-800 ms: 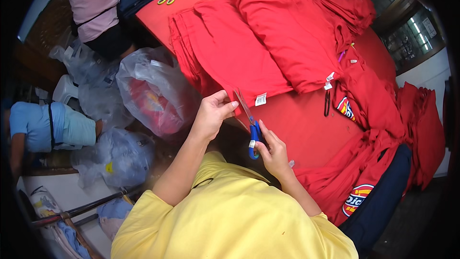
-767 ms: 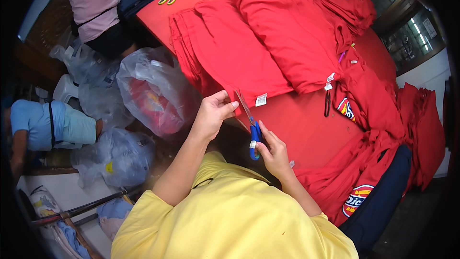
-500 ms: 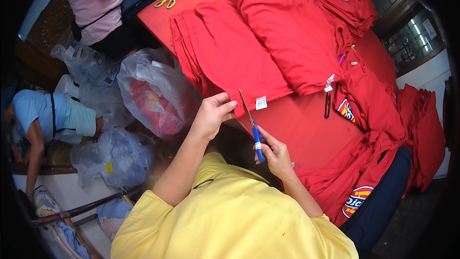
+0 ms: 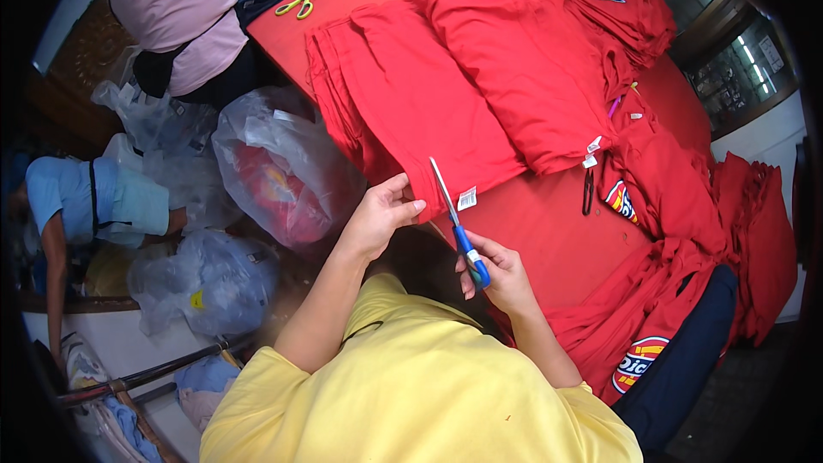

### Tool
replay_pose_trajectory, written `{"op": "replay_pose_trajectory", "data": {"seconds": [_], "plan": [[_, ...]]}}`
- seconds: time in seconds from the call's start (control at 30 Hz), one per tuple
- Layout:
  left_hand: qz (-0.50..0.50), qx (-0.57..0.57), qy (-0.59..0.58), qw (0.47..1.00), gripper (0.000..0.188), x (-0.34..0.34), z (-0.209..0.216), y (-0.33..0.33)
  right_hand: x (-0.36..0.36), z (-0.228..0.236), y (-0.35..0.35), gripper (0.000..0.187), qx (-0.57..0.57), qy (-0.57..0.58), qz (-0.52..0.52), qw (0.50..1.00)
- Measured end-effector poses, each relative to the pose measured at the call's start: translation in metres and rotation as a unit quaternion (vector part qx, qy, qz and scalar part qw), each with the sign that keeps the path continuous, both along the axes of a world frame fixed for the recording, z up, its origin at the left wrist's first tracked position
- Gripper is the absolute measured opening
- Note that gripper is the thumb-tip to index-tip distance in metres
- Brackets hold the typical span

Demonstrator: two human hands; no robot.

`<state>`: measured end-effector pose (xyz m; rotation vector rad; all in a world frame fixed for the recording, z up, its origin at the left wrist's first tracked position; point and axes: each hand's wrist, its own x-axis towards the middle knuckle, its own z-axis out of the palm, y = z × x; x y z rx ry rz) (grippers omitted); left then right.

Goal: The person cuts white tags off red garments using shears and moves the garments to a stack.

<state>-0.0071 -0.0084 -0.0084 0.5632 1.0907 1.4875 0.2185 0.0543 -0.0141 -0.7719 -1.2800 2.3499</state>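
Observation:
My right hand (image 4: 501, 274) grips blue-handled scissors (image 4: 454, 225), blades pointing up toward the near corner of a folded red garment (image 4: 429, 111). A small white tag (image 4: 467, 198) hangs at that corner, just right of the blades. My left hand (image 4: 381, 214) pinches the garment's near edge to the left of the scissors. The garment lies on a red-covered table (image 4: 549, 231).
More red garments (image 4: 549, 60) are stacked across the table, and others hang off its right side (image 4: 754, 231). Yellow-handled scissors (image 4: 297, 5) lie at the far end by a person in pink (image 4: 184, 9). Clear plastic bags (image 4: 274, 163) sit on the floor at left, near a person in blue (image 4: 94, 201).
My right hand has raised the scissors so the blades reach the garment's corner beside the tag. The left hand keeps its hold on the edge. The person in blue has bent lower.

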Motion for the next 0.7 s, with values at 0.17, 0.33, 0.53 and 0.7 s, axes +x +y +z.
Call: {"op": "replay_pose_trajectory", "data": {"seconds": [0.17,0.33,0.53,0.7], "plan": [[0.016,-0.088,-0.144,0.986,0.031,-0.007,-0.028,0.001,-0.021,0.008,0.007,0.057,0.128,0.012,-0.076,0.989],[0.001,-0.094,-0.071,0.993,0.034,0.006,-0.054,0.005,-0.071,-0.006,0.015,0.067,0.394,-0.119,-0.108,0.905],[0.095,-0.038,-0.067,0.993,0.031,-0.040,-0.047,0.056,-0.092,-0.007,0.033,0.063,0.280,-0.145,-0.027,0.949],[0.124,-0.010,-0.336,0.934,0.037,-0.164,-0.052,0.148,-0.053,-0.015,0.044,0.056,0.357,-0.231,0.089,0.901]]}}
